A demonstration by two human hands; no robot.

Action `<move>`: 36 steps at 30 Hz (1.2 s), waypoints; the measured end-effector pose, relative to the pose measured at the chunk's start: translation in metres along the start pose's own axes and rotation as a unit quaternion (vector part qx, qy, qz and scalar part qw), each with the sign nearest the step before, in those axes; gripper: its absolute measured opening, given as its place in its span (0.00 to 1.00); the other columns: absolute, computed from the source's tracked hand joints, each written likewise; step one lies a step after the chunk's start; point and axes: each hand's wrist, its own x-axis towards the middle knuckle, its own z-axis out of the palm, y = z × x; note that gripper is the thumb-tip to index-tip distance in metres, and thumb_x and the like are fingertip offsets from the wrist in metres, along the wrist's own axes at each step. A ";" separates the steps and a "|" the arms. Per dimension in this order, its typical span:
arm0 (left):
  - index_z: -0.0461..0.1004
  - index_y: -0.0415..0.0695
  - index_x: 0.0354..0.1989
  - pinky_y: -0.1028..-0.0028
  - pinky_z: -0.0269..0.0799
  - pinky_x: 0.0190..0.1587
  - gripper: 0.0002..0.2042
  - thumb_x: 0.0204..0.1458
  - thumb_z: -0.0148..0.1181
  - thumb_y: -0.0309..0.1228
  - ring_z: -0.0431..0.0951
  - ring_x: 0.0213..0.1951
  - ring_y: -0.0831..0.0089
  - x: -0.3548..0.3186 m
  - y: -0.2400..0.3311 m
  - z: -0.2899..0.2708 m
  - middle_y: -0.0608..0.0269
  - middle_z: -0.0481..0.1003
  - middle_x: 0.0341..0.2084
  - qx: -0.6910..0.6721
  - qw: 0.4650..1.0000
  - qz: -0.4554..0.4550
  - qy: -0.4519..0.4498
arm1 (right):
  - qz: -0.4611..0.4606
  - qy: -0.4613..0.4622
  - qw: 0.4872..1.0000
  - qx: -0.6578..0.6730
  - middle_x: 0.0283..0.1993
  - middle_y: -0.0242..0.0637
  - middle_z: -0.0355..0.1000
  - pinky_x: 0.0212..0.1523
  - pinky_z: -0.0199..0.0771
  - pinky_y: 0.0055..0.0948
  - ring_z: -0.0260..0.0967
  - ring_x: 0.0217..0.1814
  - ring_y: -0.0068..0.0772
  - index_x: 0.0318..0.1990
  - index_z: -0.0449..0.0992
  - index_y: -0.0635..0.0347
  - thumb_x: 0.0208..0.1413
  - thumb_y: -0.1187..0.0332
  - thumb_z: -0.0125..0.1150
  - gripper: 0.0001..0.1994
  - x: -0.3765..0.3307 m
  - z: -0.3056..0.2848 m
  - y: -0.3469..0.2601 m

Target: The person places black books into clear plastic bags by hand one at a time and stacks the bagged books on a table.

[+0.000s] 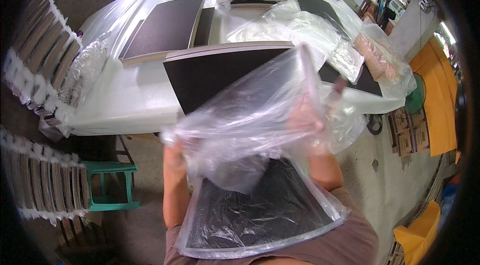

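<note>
The left hand (174,139) is a blur at one end of a clear bag (250,100); film bunches over it, and I can't tell whether the fingers are closed. The right hand (306,119) shows pinkish through the film at the other end, its grip just as hard to make out.

The white-covered table (125,110) fills the room ahead of the person. Wrapped stacks (50,185) stand to the left, by a green stool (112,185). A black board (215,77) tilts between table and person, the bag draped across its right and lower part; what props it, I can't see. A bagged board (245,210) rests against the person's lap, below the bag.

To my eye, the thin film could snag on the board's corner and tear if pulled hard, or the board could slip if knocked. The bagged board might slide off the lap with a shift of the legs. The table's near edge runs close by; bare cover shows left of the board, while loose film (300,30) crowds the right.
</note>
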 end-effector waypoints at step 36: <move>0.72 0.38 0.40 0.76 0.71 0.33 0.16 0.38 0.52 0.17 0.73 0.36 0.67 0.064 0.046 0.021 0.54 0.67 0.37 0.557 0.581 0.570 0.162 | -0.443 0.352 0.526 -0.635 0.42 0.41 0.57 0.21 0.63 0.20 0.57 0.19 0.23 0.43 0.72 0.56 0.27 0.92 0.49 0.30 0.008 -0.017 0.023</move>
